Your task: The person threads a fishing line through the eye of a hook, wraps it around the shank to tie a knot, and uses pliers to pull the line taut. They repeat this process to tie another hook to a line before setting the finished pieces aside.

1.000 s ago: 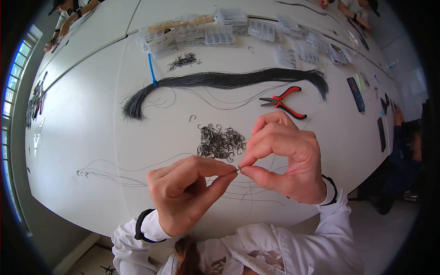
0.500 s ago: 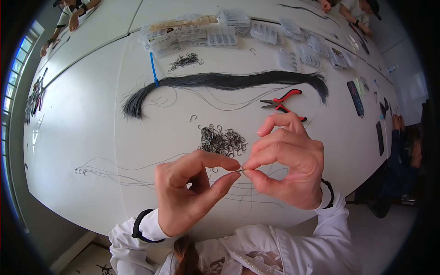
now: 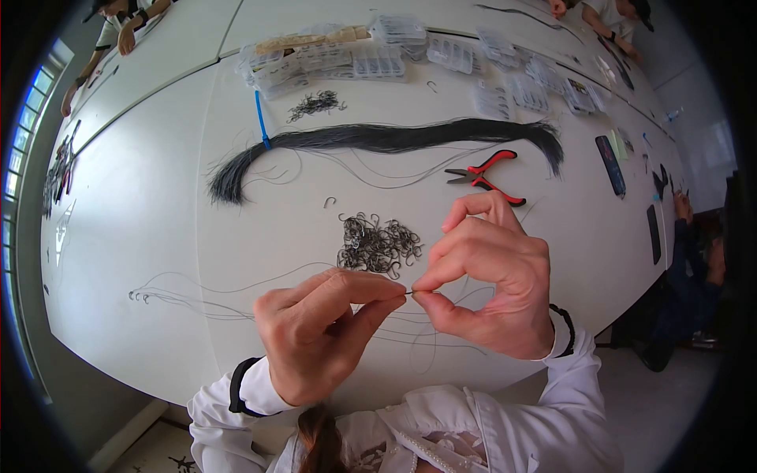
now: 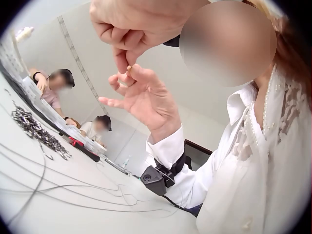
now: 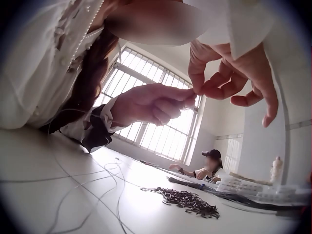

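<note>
My left hand [image 3: 315, 335] pinched one end of a small dark piece [image 3: 409, 293] between thumb and forefinger, its other fingers folded in. My right hand [image 3: 498, 276] pinched the opposite end between thumb and forefinger, its other fingers bent and held apart from it. The piece sat between my fingertips, above the near part of the counter [image 3: 134, 229], mostly covered and too small for me to make out its shape. Below my hands, thin loose lines [image 3: 213, 306] ran across the surface, with a few small hooks [image 3: 139, 296] at their left end. Just beyond my fingers lay a heap of dark hooks [image 3: 378, 244], and near its far left side a single hook [image 3: 330, 202]. The red-handled pliers [image 3: 490, 180] lay beyond my right hand, jaws apart and pointing left. Farther off, a long bundle of dark strands [image 3: 378, 139] stretched from left to right, a blue tie [image 3: 262, 118] round its left part. Past it were a smaller pile of hooks [image 3: 315, 106] on the left and, at the far side, clear plastic boxes [image 3: 378, 61].
</note>
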The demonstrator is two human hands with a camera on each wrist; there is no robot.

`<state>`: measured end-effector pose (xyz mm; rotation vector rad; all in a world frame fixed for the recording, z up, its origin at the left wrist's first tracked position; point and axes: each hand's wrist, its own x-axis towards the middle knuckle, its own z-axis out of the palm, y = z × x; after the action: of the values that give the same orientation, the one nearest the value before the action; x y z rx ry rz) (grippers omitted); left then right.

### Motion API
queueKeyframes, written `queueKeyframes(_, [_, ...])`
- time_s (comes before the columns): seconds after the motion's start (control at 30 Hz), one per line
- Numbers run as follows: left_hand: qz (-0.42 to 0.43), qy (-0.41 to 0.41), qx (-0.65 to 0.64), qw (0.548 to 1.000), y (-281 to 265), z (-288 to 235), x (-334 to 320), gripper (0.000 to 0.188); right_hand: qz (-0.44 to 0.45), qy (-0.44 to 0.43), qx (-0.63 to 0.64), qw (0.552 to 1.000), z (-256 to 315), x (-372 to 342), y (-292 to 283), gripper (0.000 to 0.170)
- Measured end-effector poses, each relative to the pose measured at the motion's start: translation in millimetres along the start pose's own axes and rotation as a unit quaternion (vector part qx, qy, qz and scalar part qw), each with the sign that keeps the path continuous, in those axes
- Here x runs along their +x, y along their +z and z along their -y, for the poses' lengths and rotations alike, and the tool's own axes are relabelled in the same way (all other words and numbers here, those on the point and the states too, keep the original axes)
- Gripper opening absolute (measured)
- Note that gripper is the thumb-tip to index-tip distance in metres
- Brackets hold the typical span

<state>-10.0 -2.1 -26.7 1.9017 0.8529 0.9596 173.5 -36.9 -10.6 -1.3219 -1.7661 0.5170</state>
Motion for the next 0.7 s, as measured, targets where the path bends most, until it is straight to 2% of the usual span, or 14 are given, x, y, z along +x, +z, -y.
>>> queueKeyframes(0.2, [0.019, -0.065, -0.035, 0.997, -3.3, -3.1, 1.2, 0.01, -0.001, -0.014, -0.009, 1.0, -0.5, -0.8, 0.5, 0.019])
queueKeyframes(0.3, [0.016, -0.07, -0.048, 0.996, -3.4, -3.4, 1.6, 0.009, 0.004, -0.016, -0.009, 1.0, -0.9, -1.2, 0.0, 0.02])
queueKeyframes(0.43, [-0.006, -0.052, -0.058, 0.997, -1.6, 0.0, 0.9, 0.01, 0.016, 0.015, 0.022, 1.0, 0.3, 0.0, -0.8, 0.017])
queueKeyframes(0.7, [-0.001, -0.031, -0.032, 0.999, -2.3, -1.3, 1.2, 0.011, 0.016, 0.002, 0.024, 1.0, -3.1, 0.6, 1.0, 0.017])
